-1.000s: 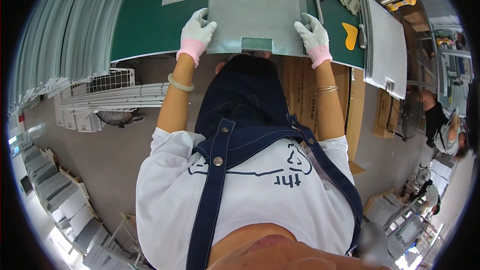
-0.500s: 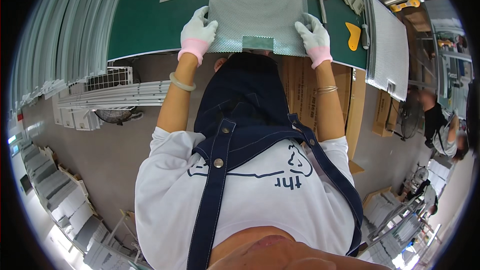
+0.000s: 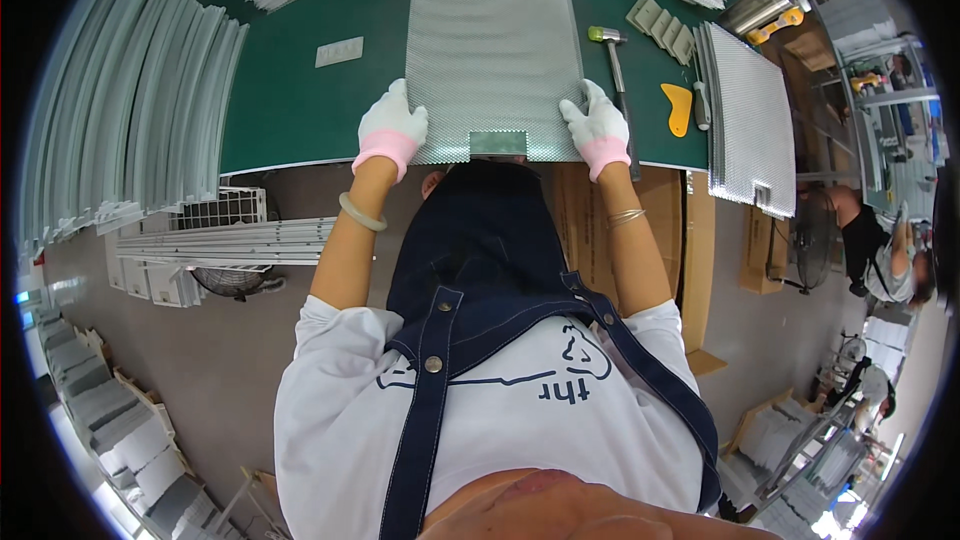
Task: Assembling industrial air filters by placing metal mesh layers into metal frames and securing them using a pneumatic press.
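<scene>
On the green table (image 3: 280,120), at front edge | mesh panel (image 3: 490,60) lies flat, already notched on its near side | left hand (image 3: 392,124) and right hand (image 3: 598,124) at its side edges, thumbs spread from fingers; pinching cannot be told | hammer (image 3: 616,68) lies unheld; work left unclear

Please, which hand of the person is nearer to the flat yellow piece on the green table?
The right hand: it is left of the flat yellow piece, with the hammer between them. The left hand is farther, at the mesh panel's left edge.
</scene>
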Demonstrator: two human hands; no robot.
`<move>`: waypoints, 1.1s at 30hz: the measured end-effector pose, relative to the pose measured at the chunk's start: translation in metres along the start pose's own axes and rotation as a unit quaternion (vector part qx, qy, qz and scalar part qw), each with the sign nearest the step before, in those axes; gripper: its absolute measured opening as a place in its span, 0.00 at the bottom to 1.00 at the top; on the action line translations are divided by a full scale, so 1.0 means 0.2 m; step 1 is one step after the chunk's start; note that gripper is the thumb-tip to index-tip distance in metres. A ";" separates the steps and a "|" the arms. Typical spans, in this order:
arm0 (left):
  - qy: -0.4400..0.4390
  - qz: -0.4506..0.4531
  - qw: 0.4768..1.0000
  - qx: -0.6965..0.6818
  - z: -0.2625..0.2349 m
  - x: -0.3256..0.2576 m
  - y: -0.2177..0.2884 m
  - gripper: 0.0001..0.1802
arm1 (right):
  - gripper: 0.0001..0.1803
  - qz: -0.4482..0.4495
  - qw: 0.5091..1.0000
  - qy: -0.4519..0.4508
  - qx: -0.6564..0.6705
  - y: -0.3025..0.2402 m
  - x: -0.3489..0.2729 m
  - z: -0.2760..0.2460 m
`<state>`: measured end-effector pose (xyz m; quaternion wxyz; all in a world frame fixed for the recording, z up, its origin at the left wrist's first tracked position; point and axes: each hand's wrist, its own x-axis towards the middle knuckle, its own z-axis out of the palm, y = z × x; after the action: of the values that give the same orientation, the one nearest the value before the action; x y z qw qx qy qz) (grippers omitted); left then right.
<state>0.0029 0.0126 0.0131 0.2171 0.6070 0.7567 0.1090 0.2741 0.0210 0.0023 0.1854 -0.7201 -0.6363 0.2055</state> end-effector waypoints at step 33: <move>0.164 0.236 0.941 0.178 -0.05 0.05 -0.01 0.11 | 0.22 -0.034 0.988 0.001 -0.152 -0.04 -0.02 -0.07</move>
<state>-0.0046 0.0237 0.0194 -0.0535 0.7706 0.6240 0.1182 0.2745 0.0185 0.0189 0.0814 -0.7183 -0.6838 0.0991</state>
